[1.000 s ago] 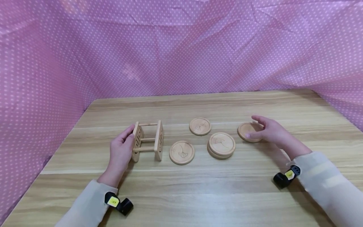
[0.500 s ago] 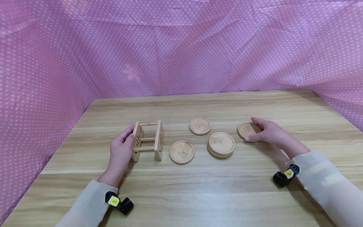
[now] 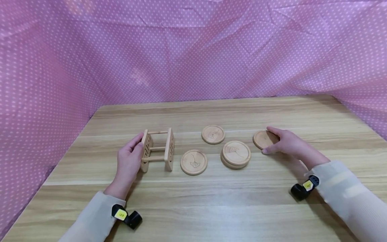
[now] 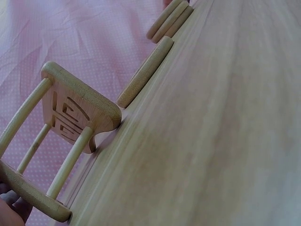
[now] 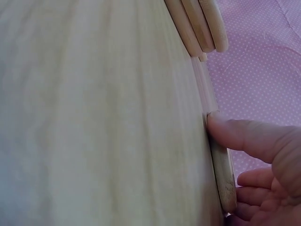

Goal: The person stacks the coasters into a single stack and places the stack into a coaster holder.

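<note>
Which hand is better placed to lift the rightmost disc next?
Probably the right hand: it grips the rightmost disc by its edge, while the left hand, farther away, holds the wooden rack.

Your right hand (image 3: 285, 144) could pass along the near side of the tabletop (image 3: 211, 205), while the coaster stack (image 3: 236, 154), front coaster (image 3: 194, 162) and back coaster (image 3: 213, 134) crowd the direct way to the coaster rack (image 3: 170, 150).

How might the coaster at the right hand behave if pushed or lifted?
The wooden coaster is likely stiff, looking like a solid disc. It is probably light, being thin. Lying flat on the tabletop, it would likely slide rather than roll.
</note>
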A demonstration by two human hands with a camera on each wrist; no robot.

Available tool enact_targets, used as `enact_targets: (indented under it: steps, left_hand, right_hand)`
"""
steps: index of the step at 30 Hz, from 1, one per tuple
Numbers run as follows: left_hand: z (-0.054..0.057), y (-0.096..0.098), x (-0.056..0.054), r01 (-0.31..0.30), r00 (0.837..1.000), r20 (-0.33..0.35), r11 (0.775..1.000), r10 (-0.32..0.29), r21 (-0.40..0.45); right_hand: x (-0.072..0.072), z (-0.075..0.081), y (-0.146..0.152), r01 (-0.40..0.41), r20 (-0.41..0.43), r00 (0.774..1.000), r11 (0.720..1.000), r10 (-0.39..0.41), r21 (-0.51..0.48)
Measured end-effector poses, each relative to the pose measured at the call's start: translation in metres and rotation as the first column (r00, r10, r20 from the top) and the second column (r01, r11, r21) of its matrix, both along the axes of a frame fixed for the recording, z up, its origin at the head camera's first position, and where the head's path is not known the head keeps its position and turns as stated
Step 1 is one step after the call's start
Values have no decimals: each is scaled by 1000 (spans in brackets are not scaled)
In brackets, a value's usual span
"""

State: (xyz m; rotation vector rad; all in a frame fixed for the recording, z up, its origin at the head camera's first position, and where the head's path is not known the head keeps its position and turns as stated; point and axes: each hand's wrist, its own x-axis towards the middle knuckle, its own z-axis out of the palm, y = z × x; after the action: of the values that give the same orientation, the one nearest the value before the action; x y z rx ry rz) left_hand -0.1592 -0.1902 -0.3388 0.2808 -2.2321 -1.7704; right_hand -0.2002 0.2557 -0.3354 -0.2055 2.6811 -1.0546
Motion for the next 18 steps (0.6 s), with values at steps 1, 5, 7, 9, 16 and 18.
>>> enact_targets:
  steps: [1, 5, 7, 9, 16, 18]
  left_hand:
    - [0, 0, 0, -1, 1000, -2, 1000, 1, -3]
    - [0, 0, 0, -3, 1000, -1, 1000, 3, -2]
    - [0, 0, 0, -3, 1000, 2, 1000, 3, 3]
    - [0, 0, 0, -1, 1000, 2, 1000, 1, 10]
    - [0, 0, 0, 0, 1000, 3, 1000, 0, 1]
    - [0, 0, 1, 2, 1000, 6, 1000, -2, -4]
  right_hand:
    - [0, 0, 0, -1, 1, 1000, 1000, 1, 2]
    - [0, 0, 0, -14, 6, 1000, 1000, 14, 8]
    - [0, 0, 0, -21, 1, 1000, 1000, 20, 13]
    - [0, -1, 0, -22, -5, 1000, 1000, 22, 17]
    - [0, -2, 1, -8, -27, 1000, 998, 9, 55]
    - [0, -2, 1, -5, -37, 999, 998, 7, 69]
